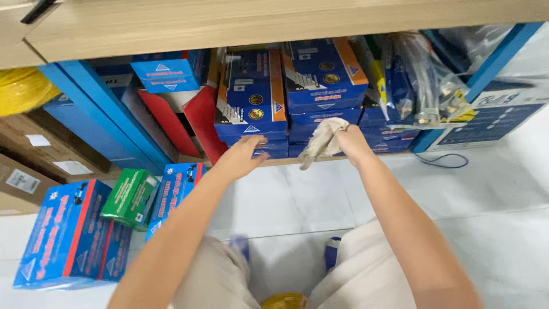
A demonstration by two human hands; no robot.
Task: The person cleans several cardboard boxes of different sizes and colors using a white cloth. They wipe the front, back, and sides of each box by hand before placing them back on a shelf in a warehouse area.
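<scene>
A: Status on the hands?

B: Right hand is clenched around a beige rag, pressed against the front of the middle stack of blue boxes on the low shelf. Rag hangs loose below the fist, so only the bunched top part touches the box face.

A: Left?

B: Left hand is released, fingers spread, grasping nothing. It rests against the lower boxes of the neighbouring stack, just beside the rag. My read: it braces that stack so the boxes don't slide back under the push.

A: Why are the stacks so tight?

B: Shelf bay is shallow and low, under a wooden top. Boxes sit flat, labels outward, stacked several high, side by side and touching. Red boxes lean at left, bagged hose fittings are crammed in at right.

A: Stuff on the floor?

B: Three items on the white tiles to the left: a big blue box, a green box on top of it, another blue box tilted beside it. Well apart from both hands.

A: Posture?

B: Crouched, knees wide, both arms reaching forward and down. Probably needed because the shelf sits near floor level.
</scene>
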